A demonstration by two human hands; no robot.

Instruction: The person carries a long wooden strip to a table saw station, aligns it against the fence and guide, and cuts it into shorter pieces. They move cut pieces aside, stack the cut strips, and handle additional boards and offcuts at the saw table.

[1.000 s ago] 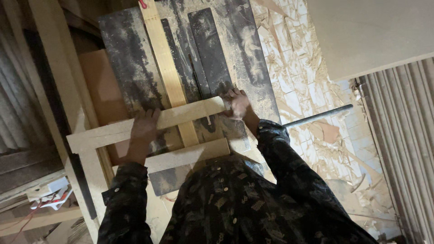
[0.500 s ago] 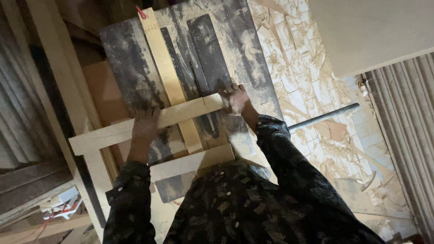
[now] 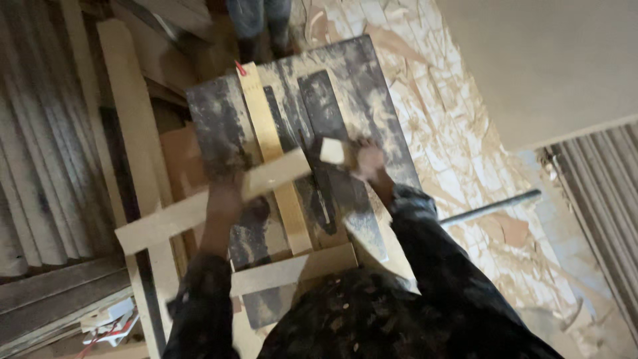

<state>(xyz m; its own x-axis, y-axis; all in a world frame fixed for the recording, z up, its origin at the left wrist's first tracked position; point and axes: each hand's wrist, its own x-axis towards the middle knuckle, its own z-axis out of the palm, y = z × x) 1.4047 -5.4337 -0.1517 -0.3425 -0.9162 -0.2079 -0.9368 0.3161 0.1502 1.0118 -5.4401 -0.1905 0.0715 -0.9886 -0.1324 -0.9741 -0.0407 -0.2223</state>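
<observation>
I see a dusty grey saw table filling the middle of the frame, with a pale wooden fence strip running up it and a dark slot to its right. The floor at right is chipboard, strewn with chips, and a grey pipe lies on it. Planks lean along the left edge, so there is little room there; the right side of the table is more open.

My left hand is clenched around a long wooden batten that lies across the table from centre to lower left. My right hand, blurred, has its fingers closed on a small cut-off block, just apart from the batten's end.
</observation>
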